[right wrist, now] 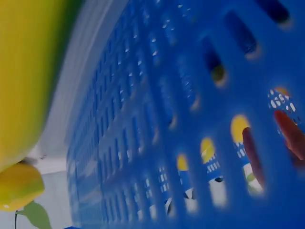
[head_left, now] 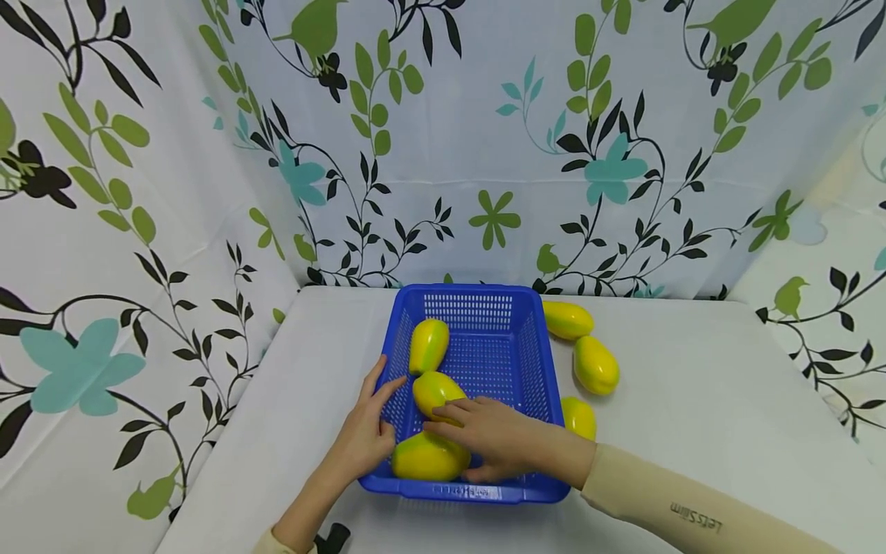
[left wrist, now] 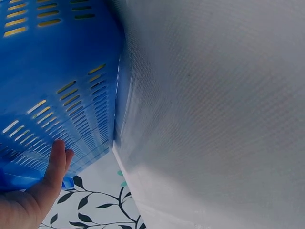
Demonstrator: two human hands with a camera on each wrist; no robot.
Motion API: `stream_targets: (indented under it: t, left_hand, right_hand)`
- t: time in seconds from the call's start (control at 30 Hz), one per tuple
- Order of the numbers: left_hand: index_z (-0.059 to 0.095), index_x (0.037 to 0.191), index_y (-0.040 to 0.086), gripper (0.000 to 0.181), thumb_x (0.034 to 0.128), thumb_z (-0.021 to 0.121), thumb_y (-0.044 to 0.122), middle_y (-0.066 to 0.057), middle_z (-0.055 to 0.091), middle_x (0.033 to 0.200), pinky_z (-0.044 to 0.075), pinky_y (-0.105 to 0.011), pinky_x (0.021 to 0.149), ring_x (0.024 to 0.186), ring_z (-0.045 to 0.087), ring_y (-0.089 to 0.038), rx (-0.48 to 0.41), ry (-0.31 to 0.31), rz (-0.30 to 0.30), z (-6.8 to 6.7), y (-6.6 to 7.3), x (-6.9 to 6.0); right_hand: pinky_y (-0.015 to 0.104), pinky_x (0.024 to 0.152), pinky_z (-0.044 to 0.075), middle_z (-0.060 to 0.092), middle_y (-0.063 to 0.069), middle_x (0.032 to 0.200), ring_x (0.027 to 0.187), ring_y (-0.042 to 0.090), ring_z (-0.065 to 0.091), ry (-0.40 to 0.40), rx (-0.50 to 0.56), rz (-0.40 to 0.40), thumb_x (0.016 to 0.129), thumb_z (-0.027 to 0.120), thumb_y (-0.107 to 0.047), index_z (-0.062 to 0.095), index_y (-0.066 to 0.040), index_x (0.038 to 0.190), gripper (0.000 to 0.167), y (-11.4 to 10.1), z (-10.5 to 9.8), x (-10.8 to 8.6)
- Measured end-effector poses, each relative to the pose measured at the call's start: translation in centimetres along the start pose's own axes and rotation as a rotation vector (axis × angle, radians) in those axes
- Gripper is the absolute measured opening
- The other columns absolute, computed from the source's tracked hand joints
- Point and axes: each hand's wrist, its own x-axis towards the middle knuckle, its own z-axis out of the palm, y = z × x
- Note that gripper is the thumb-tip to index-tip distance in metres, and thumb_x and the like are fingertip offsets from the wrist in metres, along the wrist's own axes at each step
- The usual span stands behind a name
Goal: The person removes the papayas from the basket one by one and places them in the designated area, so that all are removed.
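A blue slatted plastic basket (head_left: 536, 346) holds several yellow-green mangoes: a mango (head_left: 429, 346) toward the back, a mango (head_left: 438, 392) in the middle and a mango (head_left: 425, 460) near the front. My left hand (head_left: 363, 435) grips the left rim, straddling it, with two fingers (left wrist: 56, 162) along the outer wall. My right hand (head_left: 494, 435) reaches over the right rim, its fingers stretched over the middle and front mangoes and its thumb by the front mango's right end. Through the slots, right fingers (right wrist: 253, 155) show straight; their contact is partly hidden.
Outside the basket's right wall lie a mango (head_left: 567, 319) at the back, another mango (head_left: 597, 365) and a third mango (head_left: 579, 417) partly behind my right forearm. A white cloth (head_left: 692, 400) covers the table. Behind hangs a leaf-patterned curtain (head_left: 443, 154).
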Motion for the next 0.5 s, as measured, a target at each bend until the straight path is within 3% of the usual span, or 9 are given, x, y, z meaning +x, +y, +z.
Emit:
stream_targets:
  t: [0.17, 0.5]
  left_hand:
    - [0.052, 0.14, 0.002, 0.067, 0.0745, 0.054, -0.014, -0.016, 0.012, 0.163, 0.051, -0.02, 0.07, 0.137, 0.039, -0.042, -0.003, -0.008, -0.011, 0.1, 0.1, 0.0]
    - [0.052, 0.14, 0.001, 0.067, 0.0739, 0.053, -0.014, -0.015, 0.012, 0.163, 0.049, -0.02, 0.061, 0.129, 0.048, -0.039, -0.014, -0.01, -0.02, 0.0, 0.2, 0.0]
  right_hand:
    - [0.048, 0.104, 0.042, 0.045, 0.001, 0.151, 0.137, 0.019, 0.043, -0.014, -0.006, -0.056, 0.084, 0.076, -0.036, 0.038, -0.024, 0.151, 0.078, -0.2, 0.7, 0.5]
    - [0.04, 0.103, 0.044, 0.047, 0.001, 0.149, 0.128, 0.017, 0.053, 0.019, -0.01, -0.064, 0.088, 0.072, -0.035, 0.037, -0.021, 0.151, 0.073, -0.2, 1.9, 0.6]
